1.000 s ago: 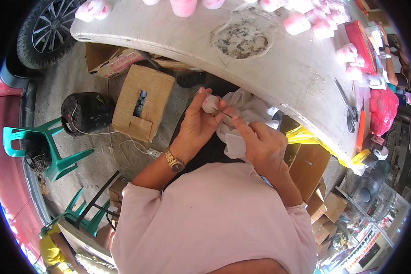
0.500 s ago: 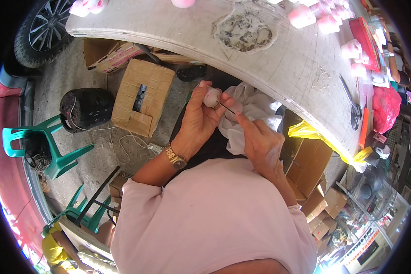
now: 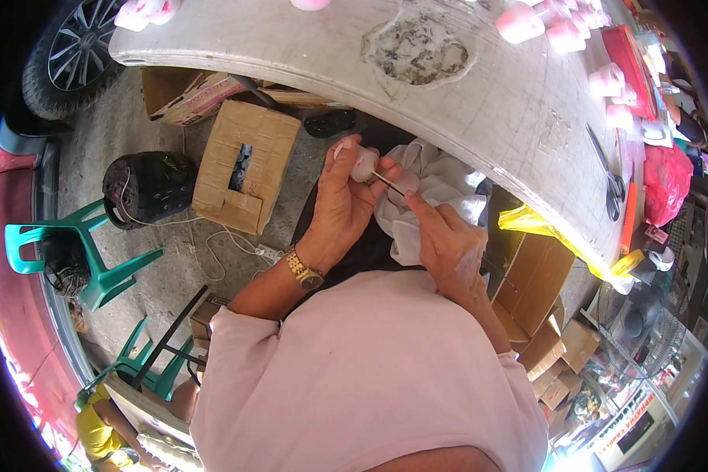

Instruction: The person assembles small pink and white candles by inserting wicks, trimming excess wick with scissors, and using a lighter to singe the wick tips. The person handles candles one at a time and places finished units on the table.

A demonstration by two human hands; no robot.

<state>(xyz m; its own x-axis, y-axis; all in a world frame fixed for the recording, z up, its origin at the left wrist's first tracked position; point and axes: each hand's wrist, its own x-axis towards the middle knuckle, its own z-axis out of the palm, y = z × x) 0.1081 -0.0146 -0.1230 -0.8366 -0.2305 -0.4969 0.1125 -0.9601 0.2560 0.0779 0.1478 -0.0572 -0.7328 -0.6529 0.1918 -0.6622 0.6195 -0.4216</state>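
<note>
Wrapping round a small, rounded pale piece, white with pink blotches and smooth-looking, the left hand has its grip closed on it, thumb and fingers on its sides. A thin, straight, dark rod slants from the piece down to the right hand, whose fingers are curled with the index stretched to the rod's outer end; whether that grip pinches the rod or only touches it, I cannot tell. Soft, creased white cloth lies in folds below the hands. The table has a scuffed, off-white top with a rough, crusty grey patch; glossy pink-and-white cups stand along its far side, and metal scissors with dark handles lie near its right end, beside a flat orange strip. The pale piece sits inside the left grip, at the fingertips, with its rod side facing the right hand. Both hands are on the person's side of the table's rounded edge, just short of it. Left of the left forearm, concrete floor gives open room up to a brown cardboard box; only a narrow gap parts the two hands, bridged by the rod.
</note>
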